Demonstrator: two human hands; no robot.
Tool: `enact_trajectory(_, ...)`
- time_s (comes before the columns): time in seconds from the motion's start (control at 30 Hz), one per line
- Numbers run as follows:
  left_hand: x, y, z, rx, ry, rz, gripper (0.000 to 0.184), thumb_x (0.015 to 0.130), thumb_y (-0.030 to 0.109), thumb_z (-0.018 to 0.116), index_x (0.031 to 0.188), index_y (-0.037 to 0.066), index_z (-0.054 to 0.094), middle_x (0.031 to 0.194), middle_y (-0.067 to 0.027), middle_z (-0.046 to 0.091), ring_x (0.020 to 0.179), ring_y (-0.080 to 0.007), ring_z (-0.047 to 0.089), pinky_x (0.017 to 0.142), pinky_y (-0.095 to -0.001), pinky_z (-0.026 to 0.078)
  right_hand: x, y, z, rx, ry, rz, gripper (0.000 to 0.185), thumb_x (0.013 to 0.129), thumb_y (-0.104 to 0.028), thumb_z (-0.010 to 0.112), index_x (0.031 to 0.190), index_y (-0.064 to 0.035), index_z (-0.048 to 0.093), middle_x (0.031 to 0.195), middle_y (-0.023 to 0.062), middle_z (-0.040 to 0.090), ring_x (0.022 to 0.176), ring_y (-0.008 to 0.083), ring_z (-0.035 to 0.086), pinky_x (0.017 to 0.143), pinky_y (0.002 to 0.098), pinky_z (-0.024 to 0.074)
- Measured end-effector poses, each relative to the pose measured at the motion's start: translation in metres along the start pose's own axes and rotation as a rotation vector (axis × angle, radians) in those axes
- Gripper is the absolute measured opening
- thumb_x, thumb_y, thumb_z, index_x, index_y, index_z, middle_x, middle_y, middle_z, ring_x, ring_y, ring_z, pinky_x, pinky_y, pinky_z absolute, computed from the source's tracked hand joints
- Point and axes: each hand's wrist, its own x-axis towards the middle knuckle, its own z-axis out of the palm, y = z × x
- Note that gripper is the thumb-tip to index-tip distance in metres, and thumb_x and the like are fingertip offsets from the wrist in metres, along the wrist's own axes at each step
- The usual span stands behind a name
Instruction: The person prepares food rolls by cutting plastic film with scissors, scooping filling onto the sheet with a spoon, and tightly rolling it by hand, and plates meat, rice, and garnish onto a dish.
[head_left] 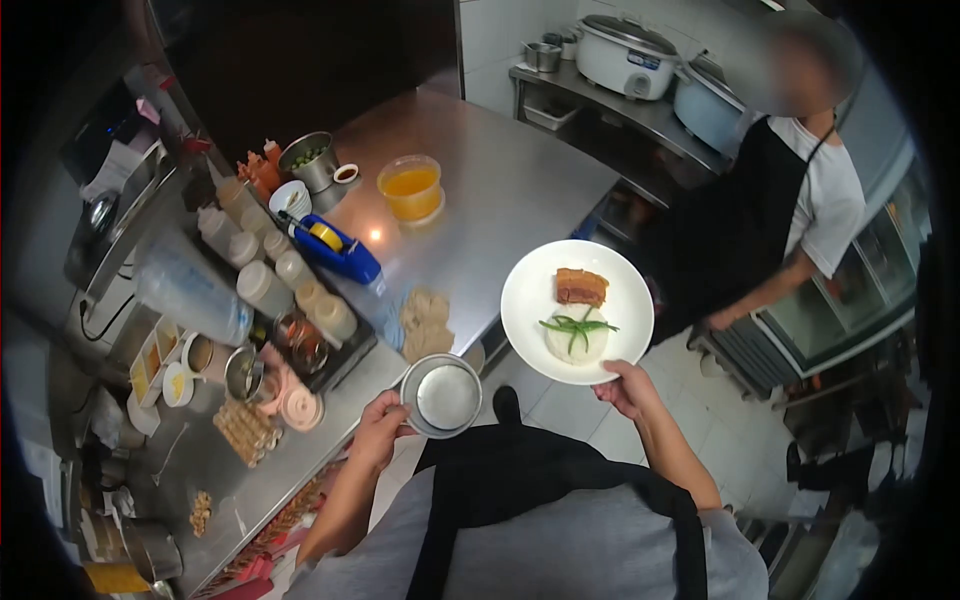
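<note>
My left hand (pixel 378 428) is closed on the rim of a round metal bowl (pixel 441 396), whose inside faces up and looks bare. In my right hand (pixel 625 390) is a white plate (pixel 525 335), gripped at its near edge with the thumb on the rim. On the plate lie a browned block of meat (pixel 581 287) and a round white mound (pixel 577 338), which looks like rice, topped with green strips (pixel 578 324). The plate is out over the floor, to the right of the metal counter. Fingers under the plate are partly hidden.
On the steel counter (pixel 490 170) stand a tub of orange liquid (pixel 411 188), a blue tape dispenser (pixel 340 250), a crumpled cloth (pixel 426 322) and several squeeze bottles (pixel 262 285). A person in a black apron (pixel 735 230) stands at right. Rice cookers (pixel 627 57) sit behind.
</note>
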Motion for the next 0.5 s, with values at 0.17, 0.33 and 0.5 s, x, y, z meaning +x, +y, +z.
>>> enact_trajectory(0.17,0.109,0.044,0.045,-0.061,0.033,0.100,0.006,0.089,0.010,0.058,0.084,0.009,0.055,0.076,0.0017,0.057,0.065,-0.0053,0.054,0.058,-0.0222,0.051,0.170,-0.086,0.013,-0.016,-0.096,0.049,0.024,0.089,-0.017,0.052,0.095,0.0059,0.057,0.072,0.0129,0.064,0.057,0.0176,0.061,0.050,0.0259,0.0501)
enact_trajectory(0.33,0.187,0.085,0.084,-0.112,0.120,0.127,0.006,0.090,0.009,0.057,0.085,0.008,0.056,0.076,0.0006,0.057,0.066,-0.0062,0.055,0.061,-0.0224,0.052,0.319,-0.156,0.033,-0.152,-0.219,0.181,0.023,0.090,-0.019,0.053,0.095,0.0025,0.057,0.073,0.0125,0.064,0.057,0.0177,0.060,0.052,0.0271,0.0501)
enact_trajectory(0.5,0.255,0.113,0.115,-0.119,0.194,0.155,0.004,0.090,0.009,0.059,0.088,0.008,0.055,0.082,0.0000,0.058,0.071,-0.0075,0.057,0.064,-0.0248,0.053,0.439,-0.203,0.076,-0.226,-0.338,0.268,0.023,0.091,-0.024,0.054,0.093,-0.0004,0.057,0.073,0.0106,0.063,0.058,0.0170,0.059,0.054,0.0279,0.0495)
